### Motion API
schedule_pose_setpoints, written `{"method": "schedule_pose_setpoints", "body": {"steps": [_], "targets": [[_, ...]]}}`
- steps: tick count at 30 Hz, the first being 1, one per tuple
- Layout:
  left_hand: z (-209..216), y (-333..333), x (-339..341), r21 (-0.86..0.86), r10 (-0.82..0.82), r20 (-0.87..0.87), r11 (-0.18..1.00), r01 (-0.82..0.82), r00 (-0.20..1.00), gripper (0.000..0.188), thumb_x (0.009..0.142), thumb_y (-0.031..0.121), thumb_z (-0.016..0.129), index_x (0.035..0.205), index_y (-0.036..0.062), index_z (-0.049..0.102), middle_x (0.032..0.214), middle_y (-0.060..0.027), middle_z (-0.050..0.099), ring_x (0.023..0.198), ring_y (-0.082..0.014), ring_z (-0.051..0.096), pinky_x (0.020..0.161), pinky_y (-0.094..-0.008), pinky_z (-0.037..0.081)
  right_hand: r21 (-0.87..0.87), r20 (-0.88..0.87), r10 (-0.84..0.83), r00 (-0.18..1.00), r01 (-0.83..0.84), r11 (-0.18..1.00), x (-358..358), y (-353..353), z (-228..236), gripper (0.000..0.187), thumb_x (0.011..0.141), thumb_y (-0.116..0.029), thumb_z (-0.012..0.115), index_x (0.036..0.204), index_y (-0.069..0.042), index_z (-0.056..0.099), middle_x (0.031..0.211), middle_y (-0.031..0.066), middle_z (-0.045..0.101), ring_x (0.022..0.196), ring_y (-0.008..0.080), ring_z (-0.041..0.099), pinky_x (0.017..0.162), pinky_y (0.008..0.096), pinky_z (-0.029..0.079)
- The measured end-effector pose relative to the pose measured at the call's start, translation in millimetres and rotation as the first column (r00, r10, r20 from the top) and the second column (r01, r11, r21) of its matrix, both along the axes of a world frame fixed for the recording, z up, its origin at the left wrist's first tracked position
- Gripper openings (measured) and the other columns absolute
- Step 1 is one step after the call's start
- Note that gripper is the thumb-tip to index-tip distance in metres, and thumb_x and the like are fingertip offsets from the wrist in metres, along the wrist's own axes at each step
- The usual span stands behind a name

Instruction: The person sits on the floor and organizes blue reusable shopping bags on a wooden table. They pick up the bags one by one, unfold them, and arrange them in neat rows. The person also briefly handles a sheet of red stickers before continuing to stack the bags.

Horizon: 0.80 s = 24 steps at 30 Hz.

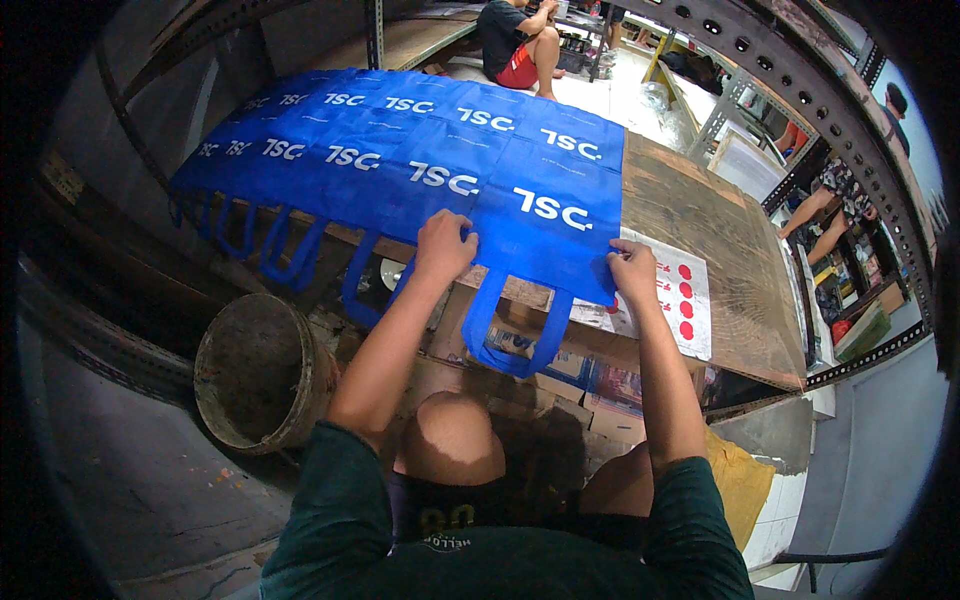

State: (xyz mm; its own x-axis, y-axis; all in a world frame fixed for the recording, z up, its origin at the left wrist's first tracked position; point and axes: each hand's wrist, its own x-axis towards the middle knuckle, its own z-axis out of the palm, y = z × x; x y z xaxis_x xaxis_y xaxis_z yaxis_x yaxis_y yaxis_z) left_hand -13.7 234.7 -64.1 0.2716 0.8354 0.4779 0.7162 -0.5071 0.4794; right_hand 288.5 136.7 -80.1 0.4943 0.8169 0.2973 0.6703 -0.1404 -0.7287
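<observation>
The wooden table (705, 190) carries a wide spread of blue bags (330, 180), whose long axis goes from left to right. The rightmost bag (545, 230) lies flat there, its handle (480, 325) pointing to the person (500, 560) and hanging over the near edge. Both arms (390, 345) reach forward, the left hand (447, 243) with bent fingers near this bag's left side, the right hand (633, 270) at its right edge; whether they pinch the cloth, I cannot tell. A round bucket (318, 375) stands left of the left arm. Beneath the right wrist is a white sheet (668, 325) with red dots, partly covered by the bag.
</observation>
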Motion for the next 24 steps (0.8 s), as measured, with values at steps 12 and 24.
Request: {"method": "schedule_pose_setpoints", "body": {"steps": [12,24], "targets": [[21,-21,1,0.235,0.04,0.111,0.97,-0.065,0.993,0.032,0.072,0.02,0.071,0.101,0.0071,0.066,0.099,-0.0127,0.062,0.093,-0.0317,0.059,0.084,-0.0419,0.047,0.118,0.151,0.029,0.988,-0.047,0.992,-5,-14,8,0.037,0.07,-0.012,0.066,0.106,-0.004,0.066,0.099,0.0192,0.063,0.091,0.0311,0.061,0.079,0.0384,0.049],[36,-259,93,0.075,-1.0,0.016,0.001,0.997,0.0,0.043,0.079,0.031,0.066,0.119,0.0159,0.057,0.108,-0.0069,0.059,0.099,-0.0246,0.058,0.081,-0.041,0.047,0.268,0.101,0.032,0.994,-0.059,0.962,30,-135,20,0.027,0.077,-0.004,0.062,0.104,-0.002,0.065,0.099,0.0126,0.063,0.092,0.0241,0.06,0.082,0.0319,0.046]]}}
